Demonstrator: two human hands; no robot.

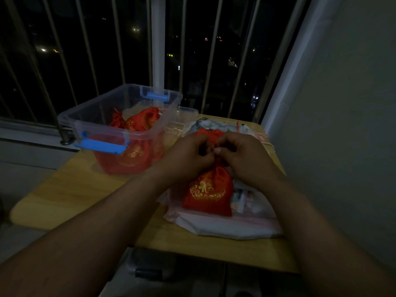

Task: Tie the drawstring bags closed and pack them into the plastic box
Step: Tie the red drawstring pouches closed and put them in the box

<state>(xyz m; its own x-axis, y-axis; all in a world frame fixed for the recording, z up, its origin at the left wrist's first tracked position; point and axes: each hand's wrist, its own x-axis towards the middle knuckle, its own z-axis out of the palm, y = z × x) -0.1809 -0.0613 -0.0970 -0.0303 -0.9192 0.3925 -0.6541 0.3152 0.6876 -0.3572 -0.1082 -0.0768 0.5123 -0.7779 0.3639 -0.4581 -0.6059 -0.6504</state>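
Observation:
A red drawstring bag (209, 192) with gold embroidery hangs upright above the table, its gathered neck between my hands. My left hand (188, 155) and my right hand (242, 156) both pinch the red cords at the bag's neck, fingertips nearly touching. The knot itself is hidden by my fingers. A clear plastic box (90, 116) with blue latches stands at the back left of the wooden table (70, 189). It holds several red bags (137, 123) of the same kind.
Under the held bag lie flat white and pink plastic packets (227, 226). Pale fabric bags with pink cords (216, 125) sit behind my hands beside the box. A barred window runs along the back, and a wall stands close on the right.

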